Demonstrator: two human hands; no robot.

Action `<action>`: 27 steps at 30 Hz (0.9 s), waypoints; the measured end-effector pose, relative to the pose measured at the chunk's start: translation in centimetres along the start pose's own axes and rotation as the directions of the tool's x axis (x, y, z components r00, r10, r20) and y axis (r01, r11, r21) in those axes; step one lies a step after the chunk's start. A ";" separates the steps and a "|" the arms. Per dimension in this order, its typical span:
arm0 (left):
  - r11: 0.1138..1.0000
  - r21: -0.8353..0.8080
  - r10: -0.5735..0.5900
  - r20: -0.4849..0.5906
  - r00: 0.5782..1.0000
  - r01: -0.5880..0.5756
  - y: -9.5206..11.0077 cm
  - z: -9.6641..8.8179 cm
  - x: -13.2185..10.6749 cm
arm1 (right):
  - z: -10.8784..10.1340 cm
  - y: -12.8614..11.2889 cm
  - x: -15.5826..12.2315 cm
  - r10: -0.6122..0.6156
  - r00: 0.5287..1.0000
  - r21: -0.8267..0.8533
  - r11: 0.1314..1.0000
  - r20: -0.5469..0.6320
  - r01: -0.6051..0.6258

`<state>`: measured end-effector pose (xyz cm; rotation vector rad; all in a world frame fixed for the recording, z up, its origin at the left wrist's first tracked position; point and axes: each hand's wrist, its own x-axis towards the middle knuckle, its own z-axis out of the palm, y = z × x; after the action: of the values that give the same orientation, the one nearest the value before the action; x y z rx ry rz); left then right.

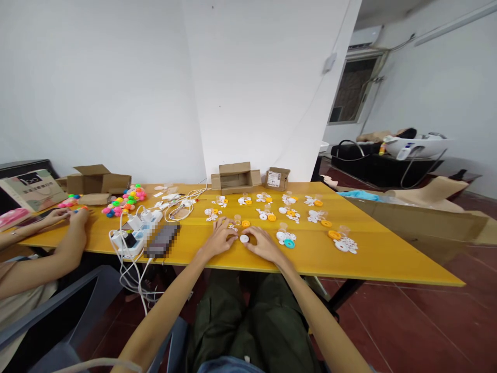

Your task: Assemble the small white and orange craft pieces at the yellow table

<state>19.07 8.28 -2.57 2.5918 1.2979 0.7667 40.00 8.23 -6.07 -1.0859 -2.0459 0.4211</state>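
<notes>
Both my hands rest on the yellow table (373, 259) near its front edge. My left hand (220, 237) and my right hand (263, 243) meet around a small white round part (244, 239), with curled fingertips touching it from either side. A small orange disc (245, 224) lies just beyond the fingers. Several groups of white and orange small parts (289, 212) are laid out in rows across the table. A teal ring (289, 243) with white pieces sits right of my right hand.
Open cardboard boxes (235, 178) stand at the back edge. A power strip with white cables (132, 241) and a dark device (162, 241) lie to the left. Another person's hands (68, 217) work near colourful round pieces (124, 201) at far left.
</notes>
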 end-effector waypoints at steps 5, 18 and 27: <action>0.999 -0.009 0.041 -0.005 0.999 -0.041 0.3 -0.1 0.0 | -0.2 0.1 0.0 -0.022 1.000 0.031 0.999 0.012 0.022; 0.981 -0.170 -0.104 -0.050 0.993 0.094 0.8 0.2 0.8 | -0.4 0.1 0.1 0.000 1.000 0.051 0.999 0.027 -0.001; 0.979 -0.153 -0.132 0.008 0.991 0.131 1.8 0.6 1.6 | -0.5 -0.1 0.3 -0.006 0.999 0.088 0.996 0.044 0.002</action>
<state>21.47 8.50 -1.87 2.3605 1.3388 0.8121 40.17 8.39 -5.56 -1.0278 -2.0474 0.5326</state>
